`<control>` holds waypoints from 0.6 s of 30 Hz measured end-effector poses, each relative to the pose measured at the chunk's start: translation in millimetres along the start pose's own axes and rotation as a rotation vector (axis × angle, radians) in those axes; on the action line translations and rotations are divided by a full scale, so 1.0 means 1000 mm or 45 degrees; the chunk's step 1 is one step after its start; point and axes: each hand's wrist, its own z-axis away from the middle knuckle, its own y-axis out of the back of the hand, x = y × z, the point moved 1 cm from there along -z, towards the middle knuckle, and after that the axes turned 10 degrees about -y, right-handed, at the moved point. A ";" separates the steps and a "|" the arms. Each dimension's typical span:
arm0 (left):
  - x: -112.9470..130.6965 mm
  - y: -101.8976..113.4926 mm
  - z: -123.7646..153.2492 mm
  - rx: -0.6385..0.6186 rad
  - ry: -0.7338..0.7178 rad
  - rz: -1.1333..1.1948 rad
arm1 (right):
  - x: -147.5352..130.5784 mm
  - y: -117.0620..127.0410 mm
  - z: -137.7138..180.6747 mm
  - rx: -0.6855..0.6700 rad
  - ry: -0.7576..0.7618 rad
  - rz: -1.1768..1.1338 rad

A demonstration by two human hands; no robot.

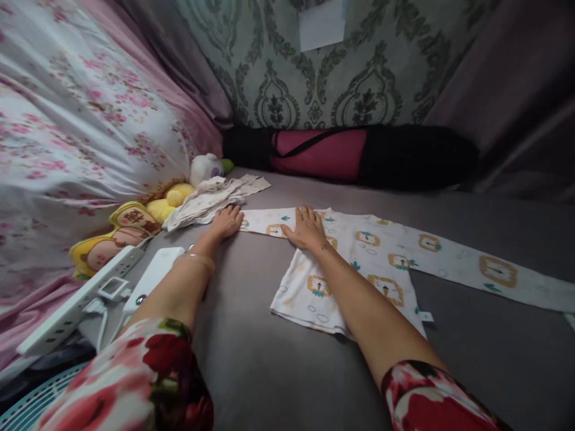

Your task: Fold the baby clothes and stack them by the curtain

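Head view: long-sleeved lion-print shirt [372, 248], flat on grey bedding [238, 335]; long axis sleeve to sleeve, left-right; neckline pointing away from wearer. Left hand [227, 220], palm down, at left sleeve's cuff end; right hand [309, 228], fingers spread, nearer torso, at sleeve's shoulder end. Neither clenched.

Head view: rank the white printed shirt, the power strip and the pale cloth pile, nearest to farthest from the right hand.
From the right hand:
1. White printed shirt: directly under it.
2. Pale cloth pile: left, beside the left hand.
3. Power strip: far left.
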 end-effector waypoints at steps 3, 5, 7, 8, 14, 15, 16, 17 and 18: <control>0.000 0.003 0.000 -0.004 -0.008 -0.029 | -0.001 -0.002 0.000 0.006 -0.004 -0.047; 0.010 0.010 0.000 0.014 0.013 -0.069 | -0.001 0.000 -0.003 -0.033 -0.006 -0.088; 0.030 0.021 0.000 0.088 0.026 -0.124 | 0.001 0.008 -0.005 -0.130 0.000 -0.166; 0.044 0.027 0.000 0.145 0.007 -0.146 | 0.005 0.015 -0.005 -0.179 0.005 -0.219; 0.147 0.034 -0.001 0.373 -0.687 0.104 | 0.074 0.062 0.043 -0.004 0.041 -0.251; 0.162 0.030 -0.002 0.381 -0.823 0.181 | 0.089 0.066 0.056 0.041 0.033 -0.208; 0.176 0.026 -0.003 0.379 -0.931 0.242 | 0.105 0.070 0.067 0.067 -0.013 -0.151; 0.189 0.022 -0.004 0.365 -0.995 0.275 | 0.119 0.072 0.076 0.068 -0.078 -0.088; 0.200 0.018 -0.007 0.346 -1.026 0.290 | 0.131 0.072 0.082 0.053 -0.132 -0.036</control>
